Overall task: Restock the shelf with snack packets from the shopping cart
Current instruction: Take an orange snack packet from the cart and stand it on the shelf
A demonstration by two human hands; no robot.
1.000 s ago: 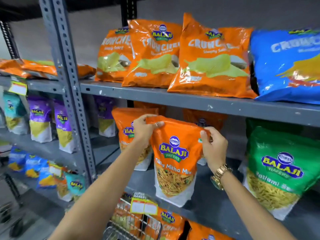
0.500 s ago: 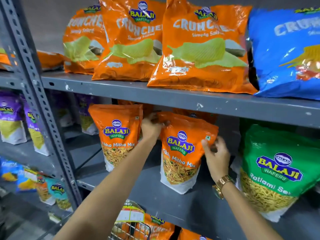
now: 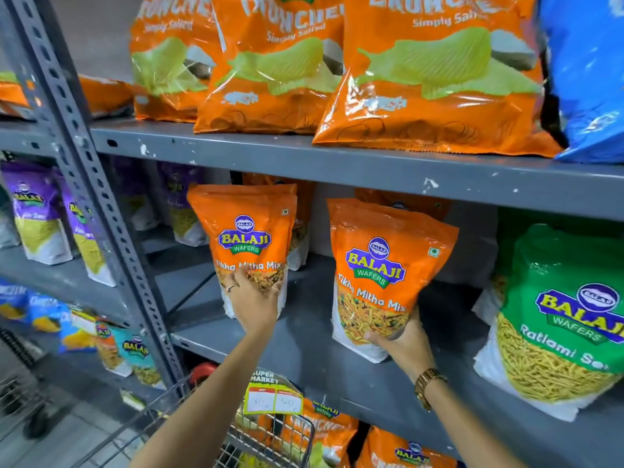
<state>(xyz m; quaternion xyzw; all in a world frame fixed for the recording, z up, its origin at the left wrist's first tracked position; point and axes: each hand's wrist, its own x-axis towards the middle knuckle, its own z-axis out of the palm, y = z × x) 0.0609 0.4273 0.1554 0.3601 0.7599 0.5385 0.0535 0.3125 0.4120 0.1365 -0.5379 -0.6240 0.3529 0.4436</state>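
Two orange Tikha Mitha Mix packets stand upright on the middle grey shelf (image 3: 304, 352). My left hand (image 3: 255, 298) rests flat on the lower front of the left packet (image 3: 248, 231), fingers spread. My right hand (image 3: 403, 342), with a gold watch at the wrist, cups the lower right corner of the right packet (image 3: 381, 265), which tilts slightly. More orange packets stand behind both. The wire shopping cart (image 3: 270, 440) shows at the bottom, with orange packets inside.
Large orange Crunchex bags (image 3: 435, 72) and a blue bag (image 3: 587, 72) fill the upper shelf. A green Ratlami Sev packet (image 3: 557, 319) stands to the right. Purple packets (image 3: 33, 211) sit beyond the perforated grey upright (image 3: 98, 211). A yellow price tag (image 3: 273, 398) hangs below.
The view has moved closer. My left hand left the right packet's top and went to the left packet's lower front. My right hand slid down to the right packet's bottom corner.
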